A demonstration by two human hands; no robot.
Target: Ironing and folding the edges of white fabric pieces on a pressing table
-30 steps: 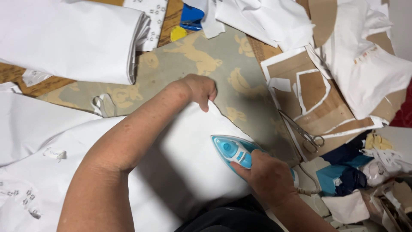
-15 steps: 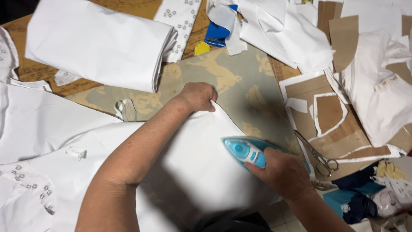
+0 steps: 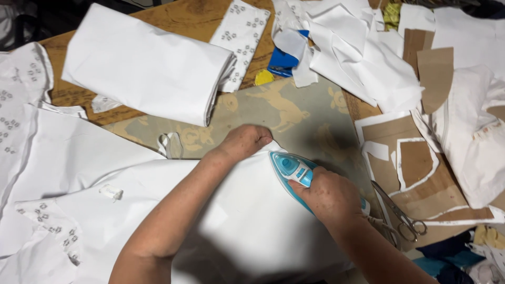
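Gripping the handle of a turquoise iron [image 3: 294,171], the right hand [image 3: 329,197] had its fingers wrapped shut around it; the iron sat on the white fabric [image 3: 247,231] near its upper right edge, long axis diagonal, pointed nose aimed up-left toward the left hand [image 3: 247,141]. Left hand was curled, knuckles and fingertips pressing the fabric edge flat on the patterned ironing pad [image 3: 294,113], just beside the nose. Scissors [image 3: 400,218] lay right of the iron on cardboard pieces [image 3: 421,173].
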